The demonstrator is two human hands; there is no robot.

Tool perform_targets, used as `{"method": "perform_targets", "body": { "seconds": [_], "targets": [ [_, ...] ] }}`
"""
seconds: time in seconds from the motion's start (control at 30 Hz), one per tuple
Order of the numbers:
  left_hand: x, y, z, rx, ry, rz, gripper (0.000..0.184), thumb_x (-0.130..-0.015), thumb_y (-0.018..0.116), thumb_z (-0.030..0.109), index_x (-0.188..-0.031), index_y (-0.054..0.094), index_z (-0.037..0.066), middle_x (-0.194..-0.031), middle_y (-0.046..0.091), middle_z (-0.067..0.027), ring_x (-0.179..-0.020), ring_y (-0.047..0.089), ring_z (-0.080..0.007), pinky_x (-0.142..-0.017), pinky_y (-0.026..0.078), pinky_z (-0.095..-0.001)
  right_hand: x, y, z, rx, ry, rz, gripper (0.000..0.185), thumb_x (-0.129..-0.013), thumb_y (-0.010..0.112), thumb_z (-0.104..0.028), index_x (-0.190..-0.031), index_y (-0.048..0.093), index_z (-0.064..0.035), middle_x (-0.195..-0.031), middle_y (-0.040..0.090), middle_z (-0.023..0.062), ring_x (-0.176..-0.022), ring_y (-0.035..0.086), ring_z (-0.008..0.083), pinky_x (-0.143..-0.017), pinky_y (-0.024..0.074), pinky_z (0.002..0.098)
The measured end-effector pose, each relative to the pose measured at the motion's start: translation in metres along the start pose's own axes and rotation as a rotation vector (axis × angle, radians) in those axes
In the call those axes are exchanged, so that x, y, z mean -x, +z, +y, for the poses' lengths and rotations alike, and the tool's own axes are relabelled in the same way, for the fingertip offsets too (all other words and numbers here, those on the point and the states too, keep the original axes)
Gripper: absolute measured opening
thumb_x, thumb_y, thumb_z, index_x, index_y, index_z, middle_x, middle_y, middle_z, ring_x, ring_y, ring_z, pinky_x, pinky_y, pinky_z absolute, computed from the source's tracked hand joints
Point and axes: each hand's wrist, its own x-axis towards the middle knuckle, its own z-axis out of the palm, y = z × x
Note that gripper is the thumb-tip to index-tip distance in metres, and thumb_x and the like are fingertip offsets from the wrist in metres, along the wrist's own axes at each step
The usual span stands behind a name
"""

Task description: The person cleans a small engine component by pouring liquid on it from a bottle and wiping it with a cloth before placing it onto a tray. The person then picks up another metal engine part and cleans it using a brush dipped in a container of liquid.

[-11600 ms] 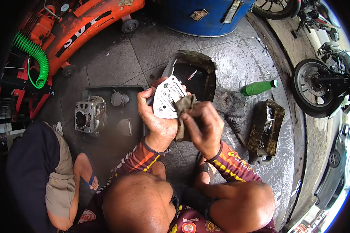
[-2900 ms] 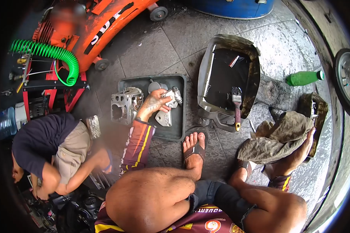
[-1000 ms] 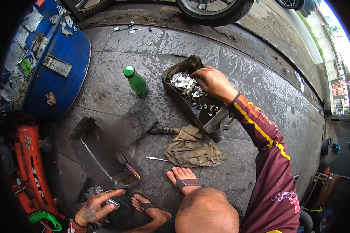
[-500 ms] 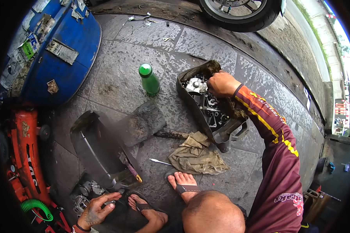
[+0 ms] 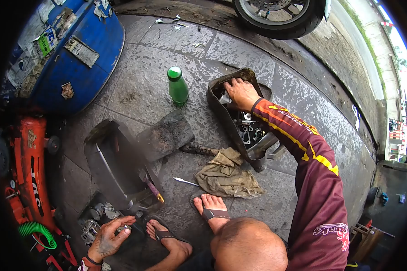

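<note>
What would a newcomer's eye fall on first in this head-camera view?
Probably the right hand, reaching into a grimy container of metal parts, just right of a vivid green bottle. Next, the big blue drum with torn labels, at the upper left. A crumpled brown rag lies on the floor near the feet.

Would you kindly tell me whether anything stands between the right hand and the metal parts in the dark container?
Nothing visible does: the right hand reaches into the open top of the dark container, where the metal parts lie. The green bottle stands outside it, off the hand's path. What lies directly under the hand is hidden.
</note>
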Motion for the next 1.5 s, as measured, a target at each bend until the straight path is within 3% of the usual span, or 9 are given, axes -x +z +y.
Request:
{"method": "perform_targets", "body": {
  "seconds": [0.17,0.57,0.7,0.9,1.07,1.23,1.3,1.37,1.5],
  "targets": [
    [0.018,0.0,-0.009,0.043,-0.018,0.072,0.04,-0.096,0.061,0.016,-0.13,0.058,-0.006,-0.122,0.067,-0.0194,-0.112,0.066,-0.0262,-0.098,0.051,-0.0349,0.038,-0.026,0.013,-0.181,0.107,0.116,0.071,-0.073,0.081,-0.034,-0.13,0.051,-0.006,-0.117,0.057,0.0189,-0.113,0.058,0.0377,-0.091,0.0522,0.0457],
    [0.021,-0.002,-0.007,-0.031,0.054,0.1,0.039,-0.095,0.059,0.014,-0.129,0.058,-0.006,-0.119,0.068,-0.0191,-0.109,0.067,-0.0262,-0.096,0.052,-0.035,0.134,-0.024,0.021,-0.603,0.311,0.706,0.051,-0.081,0.054,0.009,-0.129,0.059,-0.0083,-0.121,0.064,0.0151,-0.117,0.062,0.0337,-0.101,0.0463,0.0391],
    [0.024,-0.005,-0.009,-0.008,0.071,0.13,0.039,-0.096,0.059,0.015,-0.129,0.057,-0.007,-0.117,0.068,-0.0188,-0.108,0.068,-0.026,-0.095,0.052,-0.0353,0.143,-0.038,0.02,-0.623,0.34,0.844,0.044,-0.091,0.054,0.008,-0.132,0.057,-0.0056,-0.127,0.065,0.013,-0.12,0.062,0.025,-0.101,0.0471,0.0346],
    [0.034,-0.009,-0.028,0.061,0.085,0.18,0.04,-0.096,0.06,0.017,-0.129,0.057,-0.006,-0.118,0.068,-0.018,-0.107,0.067,-0.0247,-0.095,0.052,-0.0356,0.159,-0.078,-0.013,-1.293,0.547,0.936,0.035,-0.101,0.05,-0.006,-0.135,0.054,-0.0014,-0.128,0.061,0.0119,-0.113,0.06,0.0177,-0.1,0.0468,0.0306],
    [0.034,-0.001,-0.024,0.107,0.069,0.106,0.046,-0.097,0.059,0.018,-0.137,0.052,-0.003,-0.127,0.064,-0.0166,-0.12,0.061,-0.024,-0.102,0.048,-0.0379,0.137,-0.087,-0.128,-1.256,0.36,0.932,0.031,-0.104,0.042,-0.004,-0.131,0.054,0.0022,-0.135,0.054,0.015,-0.112,0.06,0.0178,-0.092,0.0536,0.0319],
    [-0.016,0.042,-0.039,0.34,0.297,0.079,0.06,-0.099,0.059,0.017,-0.152,0.036,0.004,-0.153,0.042,-0.0143,-0.143,0.038,-0.0244,-0.116,0.034,-0.0446,0.091,-0.108,-0.28,-2.163,0.308,0.655,0.038,-0.101,0.047,-0.005,-0.139,0.045,-0.0034,-0.137,0.048,0.0148,-0.114,0.055,0.0154,-0.094,0.0484,0.0289],
    [-0.059,0.07,-0.039,0.688,0.467,0.163,0.063,-0.105,0.052,0.029,-0.154,0.025,0.0,-0.153,0.039,-0.0153,-0.144,0.036,-0.024,-0.119,0.029,-0.0432,0.075,-0.098,-0.322,-1.866,0.203,0.569,0.042,-0.099,0.052,-0.009,-0.139,0.042,0.0,-0.133,0.048,0.0131,-0.126,0.045,0.0211,-0.108,0.0356,0.0344],
    [-0.098,0.088,-0.047,1.191,0.469,0.223,0.055,-0.108,0.039,0.042,-0.146,0.039,0.003,-0.144,0.049,-0.0128,-0.137,0.044,-0.0234,-0.117,0.033,-0.0428,0.076,-0.092,-0.35,-1.564,0.039,0.565,0.056,-0.092,0.063,-0.007,-0.141,0.036,0.0015,-0.138,0.043,0.015,-0.132,0.039,0.025,-0.111,0.032,0.0375],
    [-0.096,0.064,-0.034,1.516,0.653,0.439,0.045,-0.109,0.038,0.038,-0.14,0.043,0.006,-0.134,0.059,-0.0183,-0.124,0.058,-0.03,-0.108,0.045,-0.0436,0.098,-0.068,-0.377,-1.53,-0.33,0.397,0.083,-0.079,0.076,-0.004,-0.146,0.029,-0.0011,-0.145,0.037,0.0239,-0.137,0.039,0.0366,-0.114,0.0318,0.0464]
  ]
}}
